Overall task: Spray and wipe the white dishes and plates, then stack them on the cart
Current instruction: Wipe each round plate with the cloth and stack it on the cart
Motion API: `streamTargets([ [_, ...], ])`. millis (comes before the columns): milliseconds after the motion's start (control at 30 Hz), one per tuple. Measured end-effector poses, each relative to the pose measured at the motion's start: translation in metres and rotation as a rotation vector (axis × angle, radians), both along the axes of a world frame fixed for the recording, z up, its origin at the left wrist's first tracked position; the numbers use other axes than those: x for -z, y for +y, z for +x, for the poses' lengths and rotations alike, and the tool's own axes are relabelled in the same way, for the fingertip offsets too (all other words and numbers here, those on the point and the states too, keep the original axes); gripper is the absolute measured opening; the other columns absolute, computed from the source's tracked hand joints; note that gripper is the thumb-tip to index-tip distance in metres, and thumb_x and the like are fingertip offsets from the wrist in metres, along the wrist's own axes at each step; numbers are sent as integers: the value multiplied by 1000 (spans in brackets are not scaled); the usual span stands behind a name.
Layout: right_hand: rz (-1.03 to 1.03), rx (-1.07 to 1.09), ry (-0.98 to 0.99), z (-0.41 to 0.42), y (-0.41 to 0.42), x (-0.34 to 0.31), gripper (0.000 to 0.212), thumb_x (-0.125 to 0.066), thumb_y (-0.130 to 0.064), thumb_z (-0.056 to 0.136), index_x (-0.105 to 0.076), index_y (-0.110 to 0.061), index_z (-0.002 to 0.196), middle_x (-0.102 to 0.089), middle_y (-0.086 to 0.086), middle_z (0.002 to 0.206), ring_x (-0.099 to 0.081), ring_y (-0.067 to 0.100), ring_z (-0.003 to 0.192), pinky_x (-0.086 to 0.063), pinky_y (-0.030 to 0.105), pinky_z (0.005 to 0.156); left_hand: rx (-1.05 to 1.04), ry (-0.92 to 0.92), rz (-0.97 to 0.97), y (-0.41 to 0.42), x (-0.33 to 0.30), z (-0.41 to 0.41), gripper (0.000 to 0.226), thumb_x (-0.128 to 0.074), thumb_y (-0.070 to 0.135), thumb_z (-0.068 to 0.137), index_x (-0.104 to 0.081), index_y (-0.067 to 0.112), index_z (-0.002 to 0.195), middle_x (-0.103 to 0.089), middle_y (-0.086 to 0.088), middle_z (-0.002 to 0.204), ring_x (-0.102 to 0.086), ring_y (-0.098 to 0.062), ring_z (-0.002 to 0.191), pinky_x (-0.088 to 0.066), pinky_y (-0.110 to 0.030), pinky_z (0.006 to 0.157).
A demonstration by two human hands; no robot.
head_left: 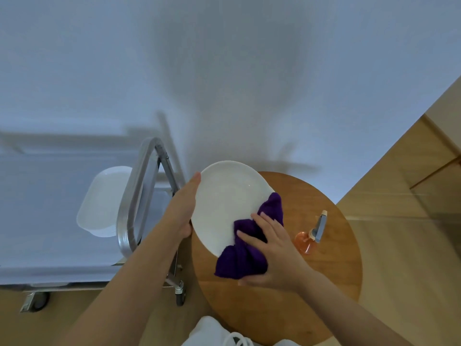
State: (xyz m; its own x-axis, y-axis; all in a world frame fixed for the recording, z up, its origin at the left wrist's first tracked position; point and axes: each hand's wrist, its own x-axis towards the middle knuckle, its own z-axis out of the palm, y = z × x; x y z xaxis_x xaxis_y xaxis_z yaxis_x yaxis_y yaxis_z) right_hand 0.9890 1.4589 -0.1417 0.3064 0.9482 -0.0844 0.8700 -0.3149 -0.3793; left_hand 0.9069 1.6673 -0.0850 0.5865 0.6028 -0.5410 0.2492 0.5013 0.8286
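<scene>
A round white plate (pixel 225 203) is held tilted above the round wooden table (pixel 324 283). My left hand (pixel 183 208) grips the plate's left rim, fingers behind it. My right hand (pixel 272 248) holds a purple cloth (pixel 247 253) pressed against the plate's lower right face. An orange spray bottle (pixel 308 237) with a grey trigger head lies on the table to the right of the cloth. White rectangular dishes (pixel 104 203) sit stacked on the cart (pixel 50 221) at the left.
The cart has a metal handle frame (pixel 136 201) and castor wheels (pixel 180 295) close to the table's left edge. A white wall fills the background. Wooden floor shows at the right and below.
</scene>
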Motion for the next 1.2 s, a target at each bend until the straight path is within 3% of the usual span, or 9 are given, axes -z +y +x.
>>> streamTargets([
  [133,212,41,-13,-1,4,-15,54,-82,-18,68,-63,-19,119,-59,3,125,-50,26,121,-40,50,102,-53,-22,-118,1,-1,4,36,-50,48,94,-64,18,108,-70,-9,103,-67,-27,95,-54,-37,71],
  [233,280,167,205,-2,5,-31,36,-75,-7,75,-67,-21,107,-65,-8,108,-56,8,106,-43,26,95,64,-49,-151,6,-5,5,35,-45,48,96,-65,19,101,-70,-8,100,-68,-22,86,-55,-33,67],
  [300,234,326,504,4,5,-47,26,-71,-8,78,-63,-26,95,-68,-14,86,-63,4,85,-50,19,78,173,-67,-161,10,-3,2,57,-36,66,89,-61,23,119,-64,-10,117,-64,-25,103,-57,-39,74],
  [467,436,492,1381,28,-3,-60,37,-76,-9,66,-66,-14,102,-69,14,97,-67,33,92,-56,46,77,342,-110,36,7,13,-10,62,-53,71,73,-45,53,132,-42,13,142,-35,-18,135,-43,-47,102],
  [633,617,570,1794,31,-6,-42,62,-94,-23,38,-74,-18,95,-72,9,95,-70,27,83,-56,37,63,297,-238,-114,4,30,-17,86,-85,36,59,-48,19,135,-59,-14,129,-60,-33,115,-50,-49,93],
  [767,699,625,1845,35,-6,-34,58,-95,-31,38,-76,-19,92,-73,8,94,-70,25,85,-57,36,65,274,-268,-204,1,32,-21,98,-96,34,32,-59,16,121,-66,-14,118,-65,-33,106,-57,-44,80],
  [967,771,827,1853,37,-5,-23,42,-92,-42,42,-77,-32,80,-74,8,92,-71,27,81,-56,40,63,207,-429,-409,-17,24,-22,67,-97,27,31,-78,13,94,-72,-16,99,-70,-34,86,-58,-44,64],
  [1100,696,1030,1593,43,-2,-26,14,-73,-59,60,-64,-49,65,-74,1,77,-72,22,71,-56,37,58,229,-425,-390,-27,13,-22,69,-95,14,35,-75,8,100,-70,-19,107,-69,-36,92,-58,-45,68],
  [1200,676,1159,1438,45,6,-26,54,-65,-77,57,-62,-42,97,-74,-4,88,-71,22,82,-54,42,76,282,-412,-291,-30,0,-22,33,-77,3,59,-78,13,90,-72,-14,102,-70,-31,92,-58,-40,69],
])
